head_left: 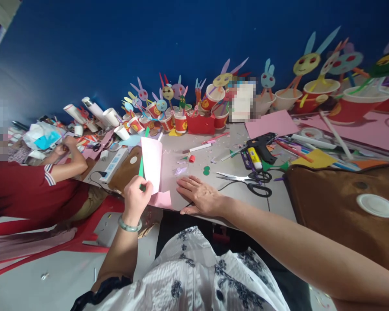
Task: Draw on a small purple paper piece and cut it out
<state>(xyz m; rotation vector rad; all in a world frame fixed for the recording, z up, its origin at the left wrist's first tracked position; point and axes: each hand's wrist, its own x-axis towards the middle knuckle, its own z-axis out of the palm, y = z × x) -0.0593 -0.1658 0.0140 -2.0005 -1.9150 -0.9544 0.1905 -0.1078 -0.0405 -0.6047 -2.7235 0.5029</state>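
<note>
My left hand is closed on the lower end of a pale pink sheet of paper, which stands up from the table. A green paper strip shows along the sheet's left side, with its lower end at my fingers. Under the sheet, at the table's edge, lies a smaller piece of pink paper. My right hand rests flat on the table with its fingers spread. Just beyond it are a small green paper shape and a purple scrap. To its right lie open black-handled scissors.
Red paper cups with paper rabbit faces line the back. A black glue gun, a glue stick and a marker lie on the table. A brown cushion is at right. A co-worker in a red shirt sits at left by a power strip.
</note>
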